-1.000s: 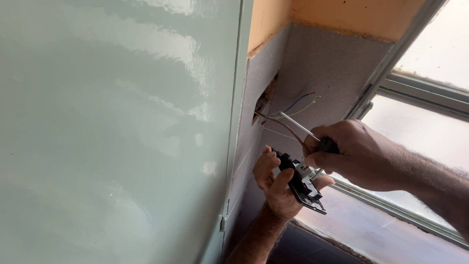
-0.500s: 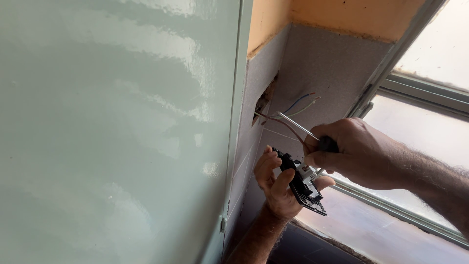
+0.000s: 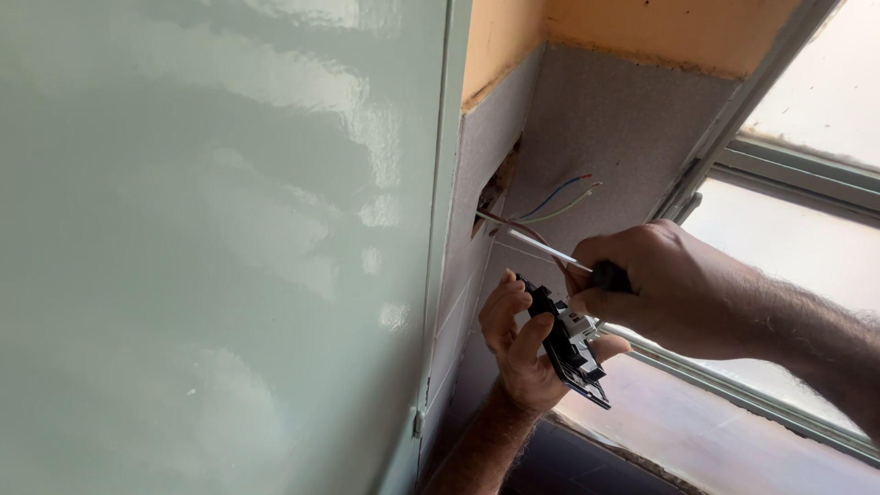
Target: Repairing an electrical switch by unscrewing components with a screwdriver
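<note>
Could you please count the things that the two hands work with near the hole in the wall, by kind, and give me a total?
Screwdriver, in the right hand: 1
Black socket module, in the left hand: 1
Loose wires coming from the wall hole, those I can tell apart: blue wire, green wire, brown wire: 3
Total: 5

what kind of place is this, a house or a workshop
Probably a room in a building under electrical repair or fit-out. Loose coloured wires trail from a rough hole in the grey wall, beside a metal-framed window. The left hand holds a black switch module; the right hand holds a thin screwdriver.
</note>
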